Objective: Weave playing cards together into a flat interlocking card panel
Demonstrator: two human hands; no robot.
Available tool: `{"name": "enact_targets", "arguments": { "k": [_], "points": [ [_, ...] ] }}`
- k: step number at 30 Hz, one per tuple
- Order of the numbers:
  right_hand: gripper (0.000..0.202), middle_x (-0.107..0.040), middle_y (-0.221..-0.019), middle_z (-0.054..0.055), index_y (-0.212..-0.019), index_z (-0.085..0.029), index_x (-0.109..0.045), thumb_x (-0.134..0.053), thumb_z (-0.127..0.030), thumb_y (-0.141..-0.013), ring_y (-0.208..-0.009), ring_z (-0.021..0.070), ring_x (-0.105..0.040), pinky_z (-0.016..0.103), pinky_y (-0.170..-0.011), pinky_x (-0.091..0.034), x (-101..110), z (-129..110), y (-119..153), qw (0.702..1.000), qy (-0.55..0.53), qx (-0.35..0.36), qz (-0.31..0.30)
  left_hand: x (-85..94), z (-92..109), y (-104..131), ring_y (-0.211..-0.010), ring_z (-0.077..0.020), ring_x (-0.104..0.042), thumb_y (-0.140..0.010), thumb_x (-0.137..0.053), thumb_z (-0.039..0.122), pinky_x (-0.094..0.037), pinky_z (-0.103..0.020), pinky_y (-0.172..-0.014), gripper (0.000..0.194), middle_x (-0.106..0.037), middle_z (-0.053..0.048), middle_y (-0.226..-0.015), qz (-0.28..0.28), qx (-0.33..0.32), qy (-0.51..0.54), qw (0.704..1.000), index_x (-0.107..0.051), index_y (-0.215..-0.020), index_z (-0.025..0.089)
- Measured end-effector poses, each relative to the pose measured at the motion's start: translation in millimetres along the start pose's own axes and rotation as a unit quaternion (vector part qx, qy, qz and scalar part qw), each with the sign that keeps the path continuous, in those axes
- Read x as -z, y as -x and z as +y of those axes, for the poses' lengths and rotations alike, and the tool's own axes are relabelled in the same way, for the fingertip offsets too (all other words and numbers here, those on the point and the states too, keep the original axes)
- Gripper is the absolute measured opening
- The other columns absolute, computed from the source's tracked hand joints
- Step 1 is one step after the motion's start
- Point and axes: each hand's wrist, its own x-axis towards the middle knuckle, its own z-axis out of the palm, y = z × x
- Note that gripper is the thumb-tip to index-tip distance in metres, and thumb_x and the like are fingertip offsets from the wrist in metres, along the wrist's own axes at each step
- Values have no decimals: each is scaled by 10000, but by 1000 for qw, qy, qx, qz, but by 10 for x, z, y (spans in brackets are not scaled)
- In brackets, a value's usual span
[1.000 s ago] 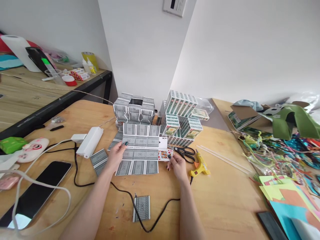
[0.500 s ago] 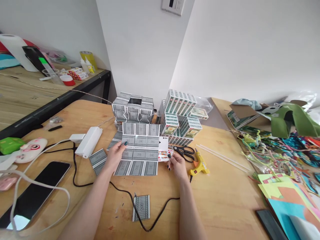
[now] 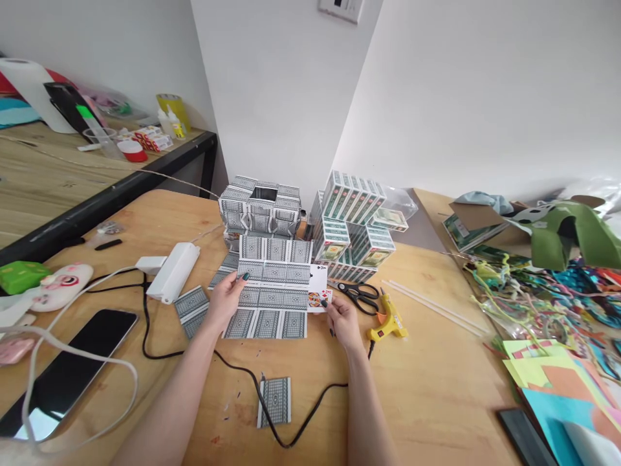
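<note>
A panel of joined playing cards [image 3: 273,298], patterned backs up, lies in front of me. My left hand [image 3: 228,295] grips its left edge, thumb on top. At the panel's right side, my right hand [image 3: 340,317] pinches a face-up red card [image 3: 317,300]; a white card with black marks [image 3: 318,277] sticks out above it. Behind the panel stands a box-like structure of cards [image 3: 262,210] with a square opening on top. Stacked card boxes [image 3: 353,197] rise to its right. Folded cards [image 3: 275,401] lie near the front, partly under a black cable.
Black scissors [image 3: 359,296] and a yellow glue gun [image 3: 388,318] lie right of my right hand, near clear sticks [image 3: 436,307]. A white power block [image 3: 173,272], cables and a phone [image 3: 68,372] sit left. Coloured paper [image 3: 557,382] and craft scraps cover the right.
My right fingers have shifted slightly at the red card and are closer together. The panel and my left hand keep nearly the same place; the view has tilted slightly.
</note>
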Motion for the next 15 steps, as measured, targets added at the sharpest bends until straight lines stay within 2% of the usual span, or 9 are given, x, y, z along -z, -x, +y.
{"name": "enact_targets", "arguments": {
  "k": [7, 15],
  "points": [
    [356, -366, -405, -75, -716, -135, -615, -540, -482, -728, -341, 46, -209, 209, -349, -119, -3, 18, -5, 998, 51, -30, -14, -17, -42, -10, -834, -234, -601, -700, -563, 560, -441, -322, -749, 527, -683, -62, -865, 4, -4, 7, 1000, -623, -1028, 152],
    [324, -470, -444, -29, -731, -129, -654, -532, -429, -732, -391, 77, -282, 211, -383, -199, -22, 47, -28, 995, 97, -5, 13, 13, -84, -21, -840, -215, -586, -703, -594, 501, -424, -305, -758, 476, -677, -49, -876, -9, 15, 52, 999, -624, -1035, 161]
  ]
}}
